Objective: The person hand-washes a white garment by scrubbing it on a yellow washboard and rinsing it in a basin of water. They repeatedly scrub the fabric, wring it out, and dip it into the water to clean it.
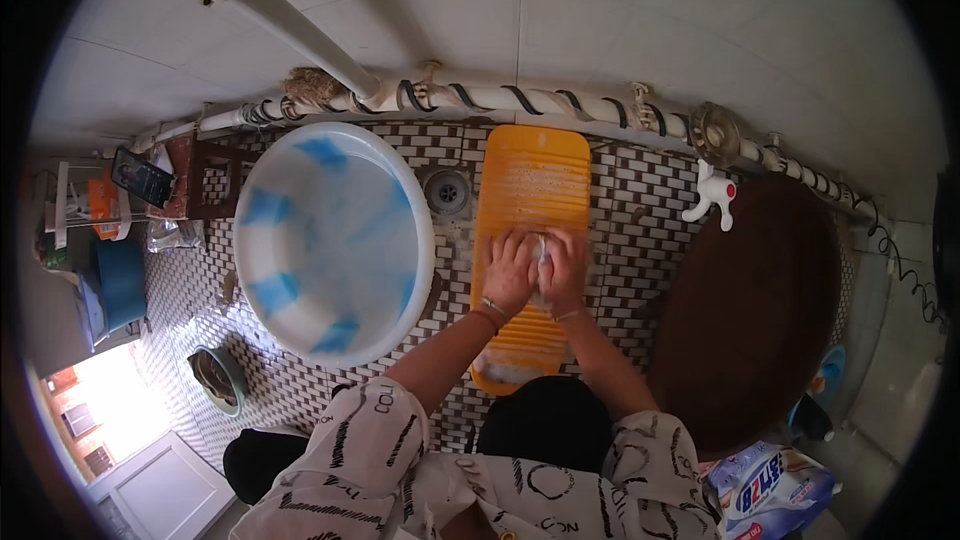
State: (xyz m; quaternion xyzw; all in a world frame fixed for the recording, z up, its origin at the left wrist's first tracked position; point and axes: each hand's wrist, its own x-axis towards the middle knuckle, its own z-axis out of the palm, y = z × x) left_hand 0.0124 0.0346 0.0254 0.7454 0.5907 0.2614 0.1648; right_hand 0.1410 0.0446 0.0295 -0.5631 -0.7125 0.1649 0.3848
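Before me an orange plastic washboard (534, 172) lies with its ridges up, white suds gathered at its near end. My left hand (511, 270) and my right hand (562, 266) press close together over its middle. Between them is a small, wet, whitish cloth (541, 251), mostly covered by my fingers. To the left stands a round white plastic basin (334, 244) with blue patches, holding cloudy water.
A floor drain (448, 191) sits between basin and washboard. At right are a large dark brown tub (750, 315), a white tap (711, 199) and a detergent bag (772, 491). A pipe (495, 99) runs along the wall. Far left, a phone (141, 177) leans by a wooden stool (191, 180).
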